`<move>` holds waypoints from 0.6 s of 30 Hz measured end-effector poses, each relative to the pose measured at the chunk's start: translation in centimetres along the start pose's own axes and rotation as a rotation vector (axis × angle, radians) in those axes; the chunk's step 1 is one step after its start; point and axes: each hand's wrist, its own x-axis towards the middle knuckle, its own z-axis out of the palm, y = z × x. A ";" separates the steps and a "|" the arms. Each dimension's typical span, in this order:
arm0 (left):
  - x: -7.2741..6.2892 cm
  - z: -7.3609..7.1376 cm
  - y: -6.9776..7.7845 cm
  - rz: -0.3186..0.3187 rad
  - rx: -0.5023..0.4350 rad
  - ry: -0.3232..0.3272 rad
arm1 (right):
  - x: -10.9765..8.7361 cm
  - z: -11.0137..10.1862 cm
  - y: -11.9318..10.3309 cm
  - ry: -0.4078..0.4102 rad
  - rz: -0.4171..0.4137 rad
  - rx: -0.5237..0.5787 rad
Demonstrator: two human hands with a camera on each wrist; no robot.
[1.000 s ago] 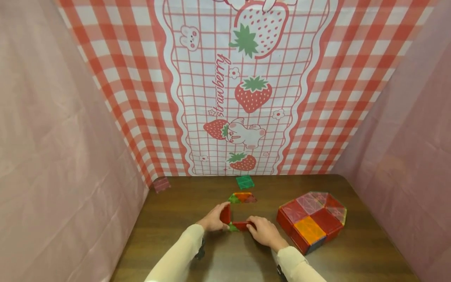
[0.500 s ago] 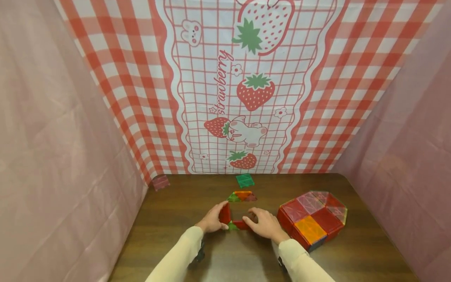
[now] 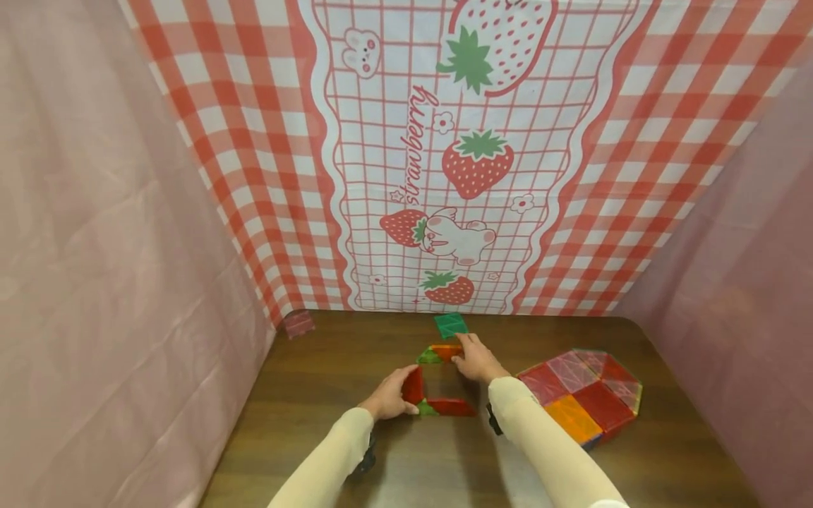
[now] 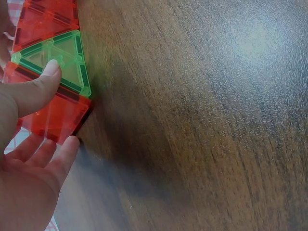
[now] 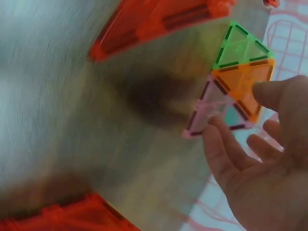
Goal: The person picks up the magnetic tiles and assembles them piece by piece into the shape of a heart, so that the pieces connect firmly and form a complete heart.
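My left hand (image 3: 389, 395) holds a red translucent magnetic tile (image 3: 414, 384) standing on edge. In the left wrist view its thumb lies over the border with a green triangle tile (image 4: 73, 52), and its fingers are at the red tile's other side. Another red tile (image 3: 449, 407) stands on the triangle's far side. My right hand (image 3: 479, 358) is at a strip of triangle tiles, green (image 5: 238, 45), orange (image 5: 245, 79) and pink (image 5: 204, 108). Its thumb is over the orange one, its bent fingers over the pink one; contact cannot be told.
A larger build of red, pink and orange tiles (image 3: 587, 388) stands at the right, partly behind my right sleeve. A teal square tile (image 3: 449, 324) lies near the table's (image 3: 343, 353) back edge. A pink square tile (image 3: 298, 324) lies at the back left corner.
My right hand has let go of the near red tile and moved away to the triangle strip at the back. My left hand stays on its red tile. The head view has shifted slightly.
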 end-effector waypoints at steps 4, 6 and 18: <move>0.2 0.2 0.2 0.004 0.019 -0.005 | 0.3 1.1 1.1 0.022 0.018 0.029; 0.3 0.3 0.4 0.004 0.027 -0.010 | 0.2 1.7 1.6 0.076 0.006 0.032; 0.1 0.1 -0.1 -0.004 0.024 0.002 | -0.3 2.5 2.0 0.118 -0.056 0.075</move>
